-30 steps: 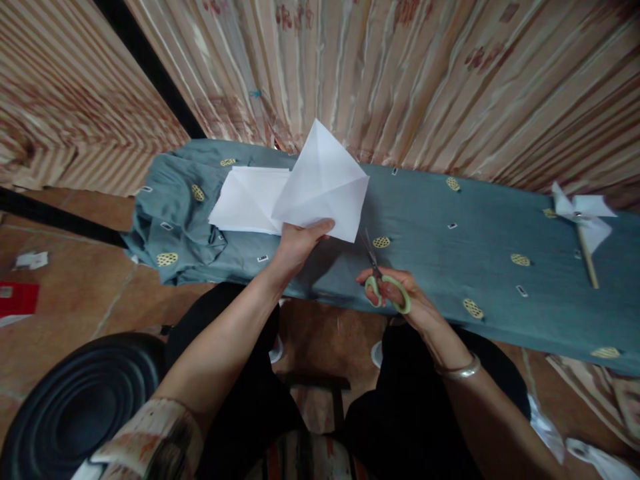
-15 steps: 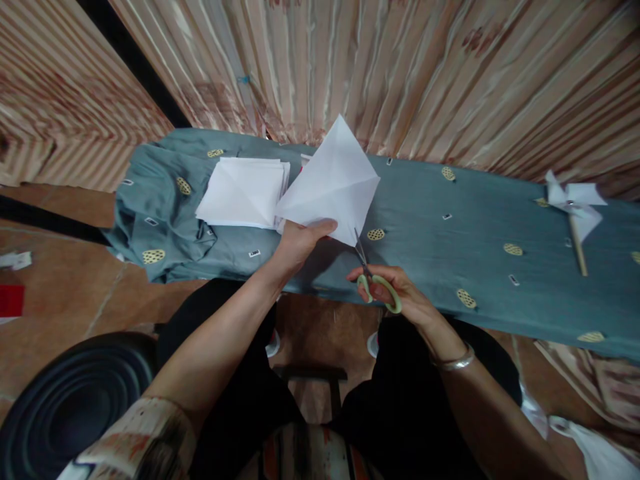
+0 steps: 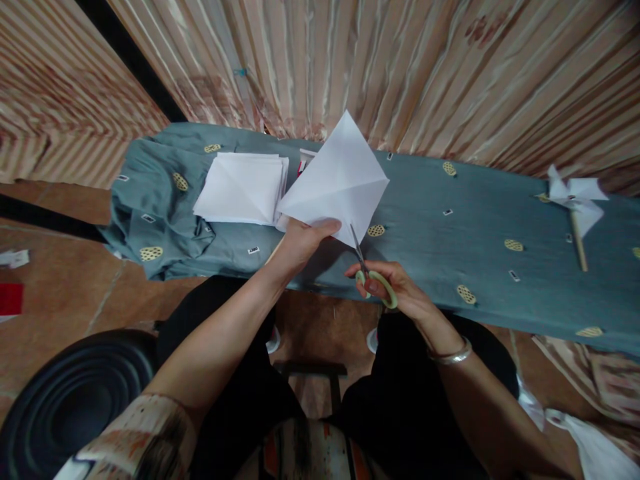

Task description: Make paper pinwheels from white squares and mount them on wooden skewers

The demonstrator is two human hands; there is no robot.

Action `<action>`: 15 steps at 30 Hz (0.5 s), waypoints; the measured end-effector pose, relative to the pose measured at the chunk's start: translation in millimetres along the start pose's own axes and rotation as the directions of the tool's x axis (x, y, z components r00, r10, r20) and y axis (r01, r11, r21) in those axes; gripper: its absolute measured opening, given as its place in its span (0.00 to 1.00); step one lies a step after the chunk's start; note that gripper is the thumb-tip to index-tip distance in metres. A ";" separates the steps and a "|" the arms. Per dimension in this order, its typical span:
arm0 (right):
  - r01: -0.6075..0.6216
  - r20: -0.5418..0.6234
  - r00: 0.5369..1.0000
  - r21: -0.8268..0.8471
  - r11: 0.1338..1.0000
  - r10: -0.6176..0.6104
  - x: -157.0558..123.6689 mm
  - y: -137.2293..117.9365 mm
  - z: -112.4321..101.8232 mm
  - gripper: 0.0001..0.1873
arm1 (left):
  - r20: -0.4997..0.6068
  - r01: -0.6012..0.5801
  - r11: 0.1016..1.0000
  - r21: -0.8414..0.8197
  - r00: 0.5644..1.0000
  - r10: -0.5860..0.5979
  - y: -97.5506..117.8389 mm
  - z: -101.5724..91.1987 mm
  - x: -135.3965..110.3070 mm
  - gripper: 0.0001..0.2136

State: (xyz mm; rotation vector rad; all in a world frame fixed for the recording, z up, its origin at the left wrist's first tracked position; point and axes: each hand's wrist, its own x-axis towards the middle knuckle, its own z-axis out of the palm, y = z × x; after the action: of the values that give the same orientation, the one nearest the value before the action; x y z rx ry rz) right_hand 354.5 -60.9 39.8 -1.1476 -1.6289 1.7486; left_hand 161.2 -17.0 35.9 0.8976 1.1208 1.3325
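Note:
A square white sheet of paper (image 3: 340, 177) with crossing diagonal creases is held up, one corner pointing away from me. My left hand (image 3: 305, 240) grips its near edge, thumb on top and the fingers hidden underneath. Light-green-handled scissors (image 3: 364, 270) sit in my right hand (image 3: 395, 283), fingers through the loops. Their blades meet the sheet at its near corner. Just left of it lies a stack of white paper (image 3: 243, 190), the top sheet also creased. A small red and white item (image 3: 303, 162) is partly covered by the raised sheet.
Patterned green cloth (image 3: 425, 240) covers the long table. On its right lies a paper pinwheel (image 3: 575, 200) with a wooden stick. Pleated curtains (image 3: 310, 60) hang behind. A black round stool (image 3: 80, 400) stands at lower left, and a red item (image 3: 10, 299) lies on the floor.
The held sheet has turned slightly and shifted a little right. The scissors have moved slightly left, their blades reaching further over the sheet's near corner.

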 end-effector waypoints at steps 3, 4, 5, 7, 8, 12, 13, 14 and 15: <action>0.008 -0.006 1.000 0.005 1.000 -0.008 0.6 0.2 0.4 0.29 | 0.012 0.007 1.000 -0.001 1.000 -0.007 0.7 0.3 -0.5 0.13; 0.011 -0.009 1.000 0.007 1.000 -0.010 0.9 0.3 0.7 0.29 | 0.004 0.012 1.000 0.005 1.000 -0.012 0.9 0.5 -0.7 0.13; 0.013 -0.012 1.000 0.009 1.000 -0.012 1.3 0.5 0.9 0.29 | -0.007 0.015 1.000 0.012 1.000 -0.015 1.0 0.7 -0.7 0.12; 0.013 -0.015 1.000 0.008 1.000 -0.013 2.0 0.8 1.2 0.28 | -0.029 0.023 0.999 0.026 0.999 -0.022 0.5 0.8 -0.5 0.12; 0.012 -0.013 1.000 0.007 1.000 -0.012 2.3 0.9 1.3 0.28 | -0.032 0.028 0.999 0.028 0.999 -0.027 0.1 0.7 -0.3 0.12; 0.012 -0.003 1.000 0.007 1.000 -0.012 2.9 1.0 0.8 0.28 | -0.011 0.041 0.999 0.000 0.999 -0.041 -2.2 -0.4 1.0 0.12; 0.015 -0.001 1.000 0.010 1.000 -0.015 2.9 1.0 0.7 0.28 | -0.012 0.040 0.999 -0.007 0.999 -0.040 -2.5 -0.6 1.2 0.11; 0.018 0.000 1.000 0.012 1.000 -0.018 2.8 0.9 0.6 0.29 | -0.016 0.038 0.999 -0.015 0.999 -0.038 -2.6 -0.8 1.3 0.11; 0.020 0.001 1.000 0.014 1.000 -0.020 2.7 0.9 0.6 0.29 | -0.021 0.037 0.999 -0.023 0.999 -0.037 -2.4 -0.8 1.3 0.11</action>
State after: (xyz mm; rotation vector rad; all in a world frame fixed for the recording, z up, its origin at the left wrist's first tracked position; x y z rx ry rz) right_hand 352.8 -59.2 38.2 -1.1202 -1.6209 1.7450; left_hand 161.0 -16.0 33.3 0.8442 1.1310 1.3248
